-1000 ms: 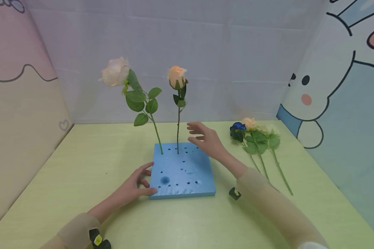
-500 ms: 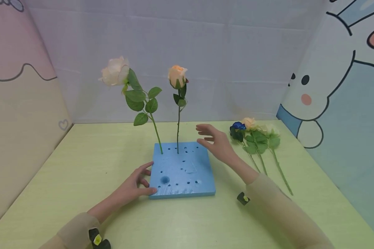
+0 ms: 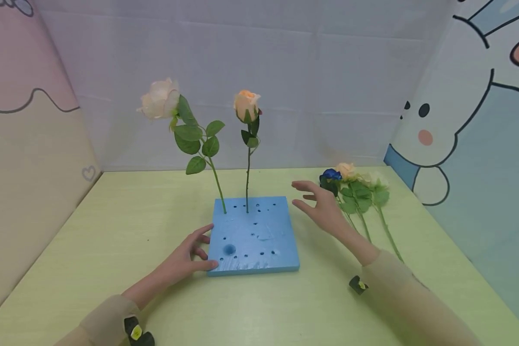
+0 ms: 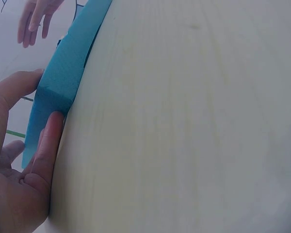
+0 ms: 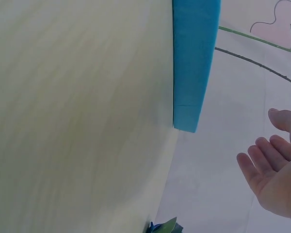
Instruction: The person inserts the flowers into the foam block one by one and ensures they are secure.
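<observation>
A blue foam block [image 3: 278, 240] with several holes lies on the table. My left hand [image 3: 183, 259] holds its left edge, thumb on the near corner and fingers along the side; the left wrist view shows this hand [image 4: 19, 189] against the foam [image 4: 63, 73]. In the block's back part stand a white rose [image 3: 160, 101], leaning left, and an upright peach rose [image 3: 245, 105]. My right hand [image 3: 324, 209] hovers right of the block, fingers apart and holding nothing. Just behind it lie a blue rose [image 3: 332, 174], a peach rose [image 3: 345, 169] and a whitish rose [image 3: 377, 179].
The light wood-look table [image 3: 91, 230] reaches back to a pale cloth backdrop [image 3: 285, 86]. Panels with cartoon drawings flank both sides, a rabbit panel [image 3: 480, 158] on the right. The stems [image 3: 387, 230] of the lying roses point toward the front right, partly behind my right arm.
My right hand has moved right and a little nearer, away from the standing peach rose toward the lying roses. The left hand and the foam block have stayed in place.
</observation>
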`<action>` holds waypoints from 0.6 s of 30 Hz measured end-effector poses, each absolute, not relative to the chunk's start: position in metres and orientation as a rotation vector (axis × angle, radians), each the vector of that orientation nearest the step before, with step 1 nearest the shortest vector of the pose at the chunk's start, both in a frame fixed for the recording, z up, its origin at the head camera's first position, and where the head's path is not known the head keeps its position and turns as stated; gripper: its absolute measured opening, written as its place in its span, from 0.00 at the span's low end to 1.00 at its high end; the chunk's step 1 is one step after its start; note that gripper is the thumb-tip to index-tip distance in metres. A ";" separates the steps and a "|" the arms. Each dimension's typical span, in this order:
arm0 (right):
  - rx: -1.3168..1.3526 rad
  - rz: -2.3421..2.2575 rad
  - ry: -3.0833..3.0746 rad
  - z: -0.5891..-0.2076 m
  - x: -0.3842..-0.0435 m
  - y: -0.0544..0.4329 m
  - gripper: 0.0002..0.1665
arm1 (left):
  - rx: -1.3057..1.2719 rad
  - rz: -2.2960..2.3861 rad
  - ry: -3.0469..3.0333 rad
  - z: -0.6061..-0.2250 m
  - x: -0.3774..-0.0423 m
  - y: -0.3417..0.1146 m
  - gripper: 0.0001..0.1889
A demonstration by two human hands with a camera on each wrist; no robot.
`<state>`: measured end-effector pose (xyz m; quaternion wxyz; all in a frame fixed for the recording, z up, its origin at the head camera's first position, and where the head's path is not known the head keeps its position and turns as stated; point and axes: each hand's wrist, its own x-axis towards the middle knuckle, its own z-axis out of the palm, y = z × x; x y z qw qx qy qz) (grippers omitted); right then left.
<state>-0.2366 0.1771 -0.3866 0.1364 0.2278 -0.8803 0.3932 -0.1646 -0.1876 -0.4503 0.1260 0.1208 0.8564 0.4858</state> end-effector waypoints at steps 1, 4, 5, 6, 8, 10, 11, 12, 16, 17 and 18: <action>0.663 1.139 -2.545 -0.388 -0.236 0.181 0.27 | 0.350 1.413 2.495 -0.450 -0.165 -0.187 0.48; 0.660 1.142 -2.542 -0.392 -0.235 0.192 0.28 | 0.346 1.410 2.497 -0.449 -0.164 -0.187 0.48; 0.657 1.140 -2.543 -0.393 -0.234 0.196 0.28 | 0.345 1.407 2.497 -0.449 -0.164 -0.187 0.48; 0.654 1.138 -2.543 -0.394 -0.232 0.199 0.28 | 0.344 1.405 2.498 -0.448 -0.164 -0.187 0.48; 0.640 1.116 -2.553 -0.395 -0.229 0.206 0.29 | 0.341 1.402 2.498 -0.448 -0.164 -0.186 0.48; 0.628 1.085 -2.561 -0.395 -0.225 0.213 0.29 | 0.338 1.397 2.500 -0.447 -0.165 -0.186 0.48; 0.627 1.075 -2.563 -0.395 -0.223 0.216 0.30 | 0.338 1.394 2.502 -0.447 -0.165 -0.186 0.48; 0.624 1.066 -2.569 -0.395 -0.221 0.219 0.30 | 0.337 1.395 2.501 -0.447 -0.165 -0.186 0.48; 0.596 1.048 -2.613 -0.396 -0.217 0.231 0.31 | 0.329 1.399 2.498 -0.447 -0.164 -0.186 0.48; 0.588 1.043 -2.622 -0.397 -0.217 0.234 0.31 | 0.327 1.400 2.497 -0.447 -0.163 -0.186 0.48; 0.573 1.032 -2.635 -0.397 -0.216 0.237 0.30 | 0.324 1.401 2.496 -0.447 -0.163 -0.186 0.48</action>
